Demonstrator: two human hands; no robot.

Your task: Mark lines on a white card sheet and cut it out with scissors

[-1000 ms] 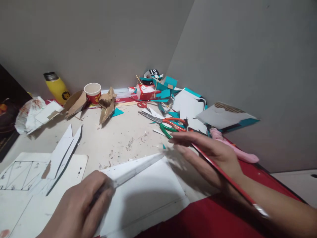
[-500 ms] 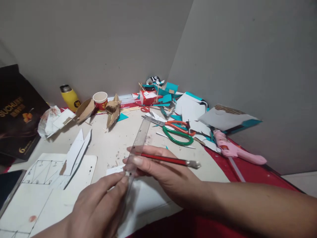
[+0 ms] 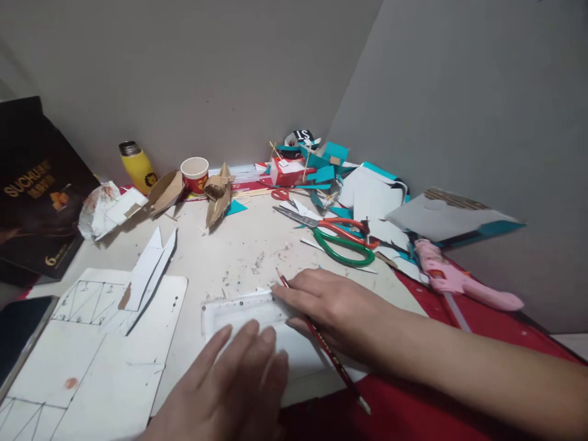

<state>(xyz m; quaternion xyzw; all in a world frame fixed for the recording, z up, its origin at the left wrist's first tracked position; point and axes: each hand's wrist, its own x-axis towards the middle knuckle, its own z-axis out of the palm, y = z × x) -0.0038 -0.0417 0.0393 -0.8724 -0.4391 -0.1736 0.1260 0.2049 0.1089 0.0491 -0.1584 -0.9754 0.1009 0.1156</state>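
Note:
A clear ruler [image 3: 243,304] lies flat across a white sheet [image 3: 298,355] at the near edge of the table. A dark red pencil [image 3: 331,354] rests in my right hand [image 3: 333,300], its tip pointing away and its blunt end toward me. The fingers of that hand lie at the ruler's right end, which they partly hide. My left hand [image 3: 229,373] is over the near side of the sheet, fingers stretched out and a little apart, holding nothing. Whether it touches the sheet I cannot tell.
Scissors [image 3: 331,229] with orange and green handles lie beyond my right hand, before paper scraps. A pink glue gun [image 3: 454,275] is at the right. On the left are a drawn-on board [image 3: 119,380] and a dark box [image 3: 37,196]. A paper cup [image 3: 195,174] and yellow bottle [image 3: 139,171] stand behind.
The ruler has gone from raised between both hands to flat on the sheet. My left hand has let go of it. The pencil in my right hand has swung so its tip points forward.

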